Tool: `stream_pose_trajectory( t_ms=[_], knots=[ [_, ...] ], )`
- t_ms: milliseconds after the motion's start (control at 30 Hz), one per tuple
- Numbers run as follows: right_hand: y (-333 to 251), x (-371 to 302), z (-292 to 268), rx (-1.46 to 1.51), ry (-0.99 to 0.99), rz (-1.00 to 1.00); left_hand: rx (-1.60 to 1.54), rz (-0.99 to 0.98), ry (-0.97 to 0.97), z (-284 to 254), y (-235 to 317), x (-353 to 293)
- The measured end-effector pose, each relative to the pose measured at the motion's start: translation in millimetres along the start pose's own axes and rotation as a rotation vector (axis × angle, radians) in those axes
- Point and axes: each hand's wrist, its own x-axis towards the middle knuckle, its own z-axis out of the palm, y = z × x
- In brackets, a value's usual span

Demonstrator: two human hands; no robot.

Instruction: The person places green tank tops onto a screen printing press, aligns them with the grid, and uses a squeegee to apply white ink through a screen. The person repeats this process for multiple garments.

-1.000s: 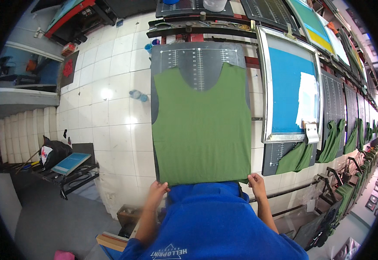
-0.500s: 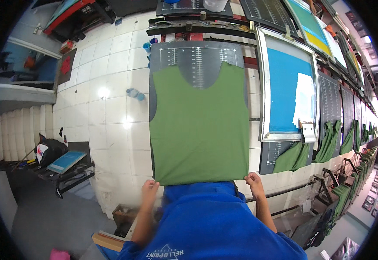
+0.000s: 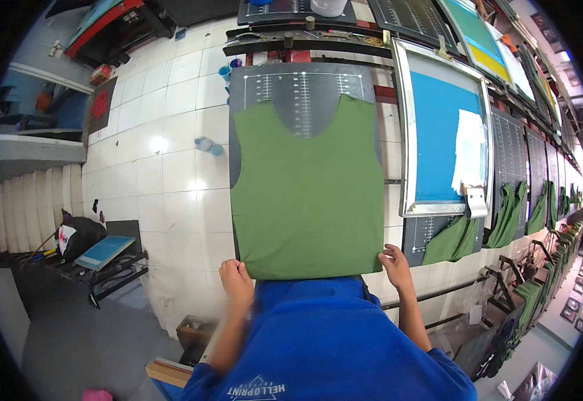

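Note:
A green fabric shirt panel (image 3: 308,200) with a scooped neck lies over a dark printing board (image 3: 303,83) marked with white scale lines. It covers most of the board, with light creases near its lower edge. My left hand (image 3: 237,281) is at the panel's lower left corner, fingertips pinched on the edge. At the lower right, my right hand (image 3: 396,267) has thumb and fingertips at the side edge, closed on the fabric as far as I can see.
Right of the board stands a metal-framed blue printing screen (image 3: 438,134) with a clamp (image 3: 476,202). More boards with green cloth (image 3: 505,217) run off to the right. A plastic bottle (image 3: 208,146) lies on the tiled floor at left. Tools (image 3: 345,37) rest on a rail beyond.
Both hands have moved slightly up along the panel's side edges from its bottom corners. The lower edge of the fabric sits a little higher.

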Motion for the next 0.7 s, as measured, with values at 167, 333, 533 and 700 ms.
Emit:
stream_pose_trajectory(
  t_ms=[167, 333, 533, 700],
  knots=[
    [20, -3, -2, 0.012, -0.040, 0.124, -0.369, -0.298, -0.091, -4, 8, 2],
    [5, -15, 6, 0.195, 0.058, 0.021, -0.303, -0.241, -0.044, 5, -14, 4],
    [-4, -20, 11, 0.250, 0.055, 0.036, -0.263, -0.289, -0.012, 6, -14, 5],
    [13, -16, 1, 0.103, -0.006, 0.160, -0.230, -0.264, -0.006, 4, -7, 4]
  ],
)
